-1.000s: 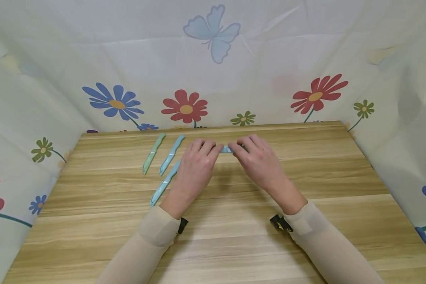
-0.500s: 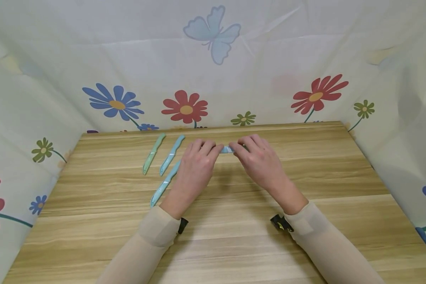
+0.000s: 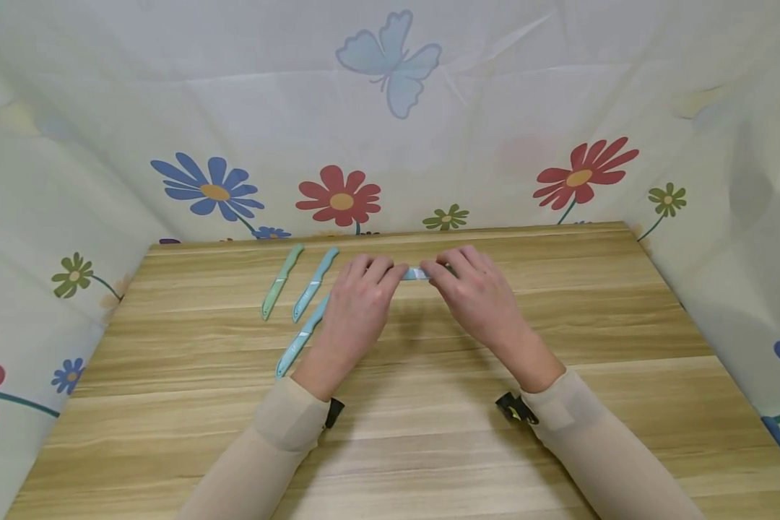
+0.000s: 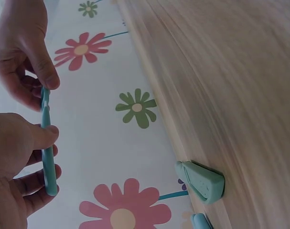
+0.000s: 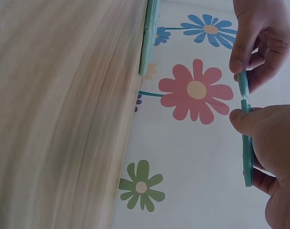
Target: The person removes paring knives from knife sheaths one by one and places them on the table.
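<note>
My left hand (image 3: 362, 296) grips the handle of a light blue sheathed fruit knife (image 3: 414, 274), with its thumb on the near side. At the other end, my right hand (image 3: 477, 292) pinches the sheath between thumb and fingers. The knife lies level between the hands, raised over the table. A short stretch with a white band shows between the two thumbs. In the left wrist view the handle (image 4: 49, 171) runs along the left fingers. The right wrist view shows the sheath (image 5: 248, 162) under the right thumb, with a pale stretch where it meets the handle.
On the wooden table (image 3: 591, 310), left of my hands, lie a green sheathed knife (image 3: 282, 282) and a blue sheathed knife (image 3: 315, 284) side by side. Another blue knife (image 3: 299, 347) lies nearer, partly behind my left hand. A flower-printed curtain (image 3: 487, 166) surrounds the table.
The thumbs stand slightly farther apart, and a little more of the knife's white band shows between them. Otherwise the hands and the knives on the table stay in place.
</note>
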Demonstrator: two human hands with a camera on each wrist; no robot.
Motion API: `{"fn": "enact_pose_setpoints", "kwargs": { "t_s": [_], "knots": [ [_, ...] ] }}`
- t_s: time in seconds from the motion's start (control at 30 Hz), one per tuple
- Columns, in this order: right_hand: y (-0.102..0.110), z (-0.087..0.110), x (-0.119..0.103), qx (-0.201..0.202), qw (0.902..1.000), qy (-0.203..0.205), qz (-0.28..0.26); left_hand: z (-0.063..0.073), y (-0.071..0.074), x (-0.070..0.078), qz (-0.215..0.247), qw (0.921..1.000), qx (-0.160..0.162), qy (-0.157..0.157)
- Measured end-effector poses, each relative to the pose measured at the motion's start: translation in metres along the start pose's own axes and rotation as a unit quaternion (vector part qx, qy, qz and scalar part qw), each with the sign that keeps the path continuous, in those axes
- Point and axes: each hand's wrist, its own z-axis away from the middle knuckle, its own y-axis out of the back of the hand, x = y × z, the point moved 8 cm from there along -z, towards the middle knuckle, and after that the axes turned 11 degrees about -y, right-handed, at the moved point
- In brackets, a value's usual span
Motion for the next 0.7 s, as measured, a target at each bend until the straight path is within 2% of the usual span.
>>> {"fn": "enact_pose_setpoints", "kwargs": {
  "t_s": [0.5,0.7],
  "knots": [
    [-0.0025,0.0019,0.0048,0.001,1.0,-0.005,-0.006,0.0017,-0.0002,-0.0016,-0.004,1.0,-0.001,0.006],
    [-0.0007,0.0027,0.0038,0.01,0.9999,0.001,-0.002,0.0019,0.0006,-0.0011,-0.005,0.9999,0.011,0.002]
  ]
}}
